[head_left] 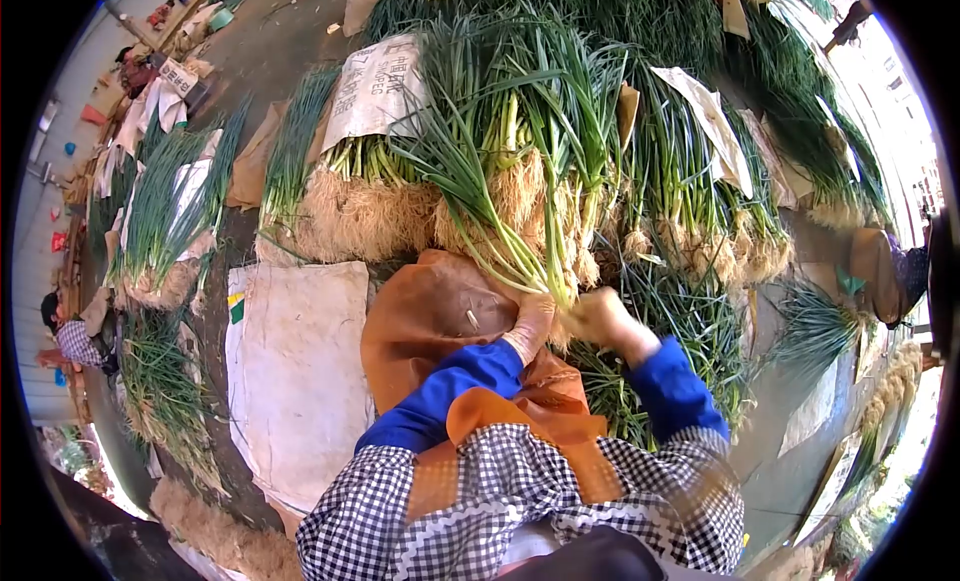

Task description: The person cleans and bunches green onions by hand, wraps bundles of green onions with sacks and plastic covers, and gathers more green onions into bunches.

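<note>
Over the orange-brown apron (430,326), my left hand (532,323) is closed round the pale lower stems of a few green onions (510,249). Their green leaves fan up and to the left. My right hand (604,319), a little blurred, is closed close beside it at the root end; what it holds, if anything, I cannot make out. Just beyond my hands lie large bundles of green onions (510,131) with bushy tan roots facing me. A printed white sack (378,89) covers part of the bundle at the left.
A flat white sack (300,371) lies to my left. Loose green leaves (680,331) are heaped at my right. More onion bundles (165,221) stand at the far left. One person (80,343) sits at the left edge, and another person's sleeve (908,271) shows at the right.
</note>
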### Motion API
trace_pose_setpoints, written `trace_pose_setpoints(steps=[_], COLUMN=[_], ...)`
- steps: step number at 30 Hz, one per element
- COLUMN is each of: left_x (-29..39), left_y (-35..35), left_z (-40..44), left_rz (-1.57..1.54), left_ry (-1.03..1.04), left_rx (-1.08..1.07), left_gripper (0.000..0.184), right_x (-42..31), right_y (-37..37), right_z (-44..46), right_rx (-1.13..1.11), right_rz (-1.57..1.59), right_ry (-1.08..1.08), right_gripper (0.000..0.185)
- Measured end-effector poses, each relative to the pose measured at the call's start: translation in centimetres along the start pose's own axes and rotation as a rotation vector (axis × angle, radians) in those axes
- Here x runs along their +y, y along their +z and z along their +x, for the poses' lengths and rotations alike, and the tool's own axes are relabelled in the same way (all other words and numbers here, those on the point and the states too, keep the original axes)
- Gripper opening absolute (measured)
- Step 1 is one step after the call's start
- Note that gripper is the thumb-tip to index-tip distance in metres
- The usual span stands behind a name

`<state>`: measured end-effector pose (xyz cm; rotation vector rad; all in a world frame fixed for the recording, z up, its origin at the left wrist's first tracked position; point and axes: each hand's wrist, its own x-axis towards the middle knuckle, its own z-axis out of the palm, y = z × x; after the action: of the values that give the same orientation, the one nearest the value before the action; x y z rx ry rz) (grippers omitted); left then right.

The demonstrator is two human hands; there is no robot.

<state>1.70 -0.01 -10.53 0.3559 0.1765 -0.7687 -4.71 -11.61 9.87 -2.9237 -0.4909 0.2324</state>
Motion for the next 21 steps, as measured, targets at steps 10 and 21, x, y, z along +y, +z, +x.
trace_pose_setpoints(steps=[10, 21], left_x=[4.1, 6.3], left_y=[12.1, 13.1], left_z=[-5.2, -5.1], left_rz=[0.506, 0.819], left_ry=[-0.017, 0.168], left_rx=[0.231, 0.170], left_gripper=[0.020, 0.038], right_x=[5.4, 6.4], right_y=[4.7, 7.2], right_z=[-7.4, 15.5], right_rx=[-0.751, 0.496], right_rz=[-0.116, 0.915], right_ry=[0.268, 0.822], right_gripper=[0.023, 0.046])
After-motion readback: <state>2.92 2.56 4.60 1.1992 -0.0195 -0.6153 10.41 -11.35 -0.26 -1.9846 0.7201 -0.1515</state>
